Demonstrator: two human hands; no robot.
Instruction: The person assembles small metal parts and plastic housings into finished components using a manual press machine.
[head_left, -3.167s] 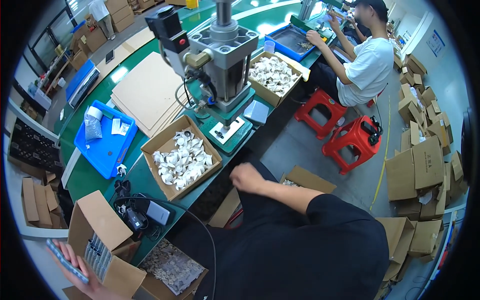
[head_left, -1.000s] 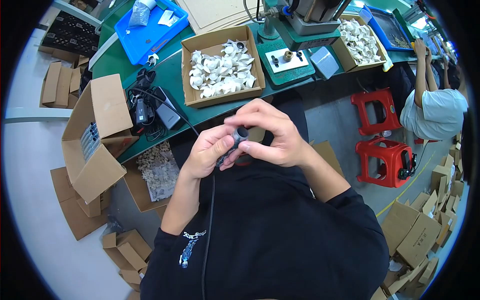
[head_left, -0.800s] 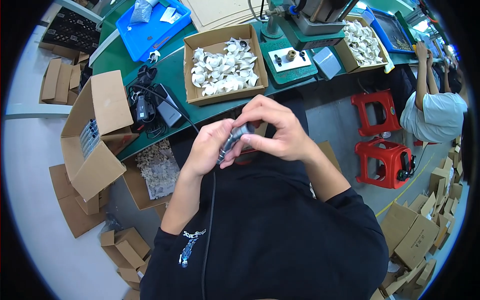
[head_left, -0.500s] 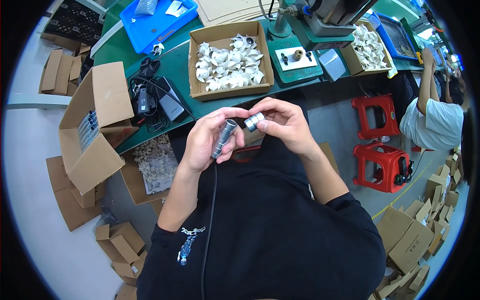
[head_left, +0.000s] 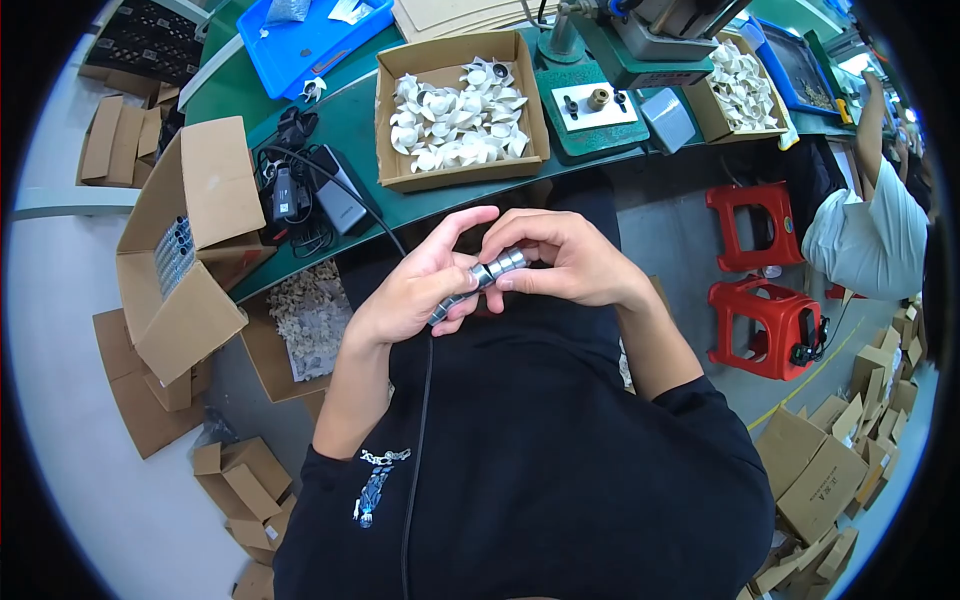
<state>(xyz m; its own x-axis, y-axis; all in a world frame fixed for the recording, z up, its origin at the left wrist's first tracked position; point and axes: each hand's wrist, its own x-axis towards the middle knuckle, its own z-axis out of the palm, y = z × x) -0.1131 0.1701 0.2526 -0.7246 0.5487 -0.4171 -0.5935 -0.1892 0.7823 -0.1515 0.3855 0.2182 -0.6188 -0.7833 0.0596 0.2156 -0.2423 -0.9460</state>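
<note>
In front of my chest, my left hand (head_left: 415, 290) is closed round a stack of short silvery metal cylinders (head_left: 441, 314), its thumb on the upper part and its index finger raised. My right hand (head_left: 570, 262) pinches a shorter stack of shiny metal cylinders (head_left: 508, 261) between thumb and fingers. The two stacks meet end to end in a slanting row; whether they are joined cannot be seen. Beyond my hands, on the green bench, stands a cardboard box (head_left: 390, 183) of white finned plastic parts (head_left: 460, 115).
A bench press (head_left: 590, 105) stands right of that box. Cables and a grey power bank (head_left: 340, 200) lie at the bench's left. An open carton (head_left: 225, 185) holds rows of metal parts. Red stools (head_left: 760, 325) and a person (head_left: 865, 240) are at right.
My right hand has come down and left, bringing its short stack against the upper end of the left hand's stack. My left thumb now lies over the cylinders.
</note>
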